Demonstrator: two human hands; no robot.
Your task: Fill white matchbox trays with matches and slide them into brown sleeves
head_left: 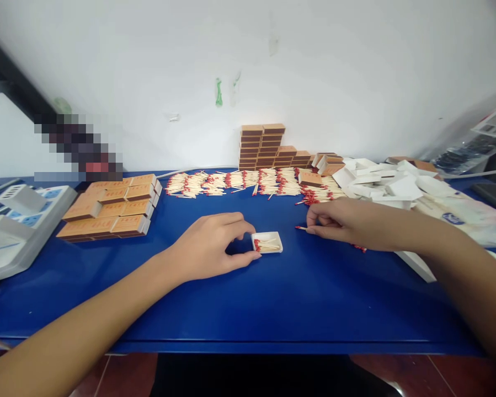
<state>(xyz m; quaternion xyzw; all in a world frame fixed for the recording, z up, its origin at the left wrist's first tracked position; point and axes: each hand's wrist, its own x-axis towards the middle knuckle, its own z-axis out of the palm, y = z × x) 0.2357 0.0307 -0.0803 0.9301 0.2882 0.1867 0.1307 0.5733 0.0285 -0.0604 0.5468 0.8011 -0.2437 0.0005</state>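
Observation:
A small white matchbox tray [277,249] lies on the blue table with several red-tipped matches [268,244] in it. My left hand [214,242] grips the tray's left end between thumb and forefinger. To the right of the tray, my right hand [334,223] is closed in a pinch. Between its fingertips is a match [300,227], its red head pointing left; whether more than one is held I cannot tell. Just behind my right hand spreads the right end of a long row of loose matches [268,182].
Filled matchboxes [94,226] are stacked at the left beside a white power strip [36,237]. Brown-sided boxes [260,146] stand against the wall. Empty white trays [380,179] are heaped at the right, near a plastic packet [458,215]. The table's front edge [248,346] is close to me.

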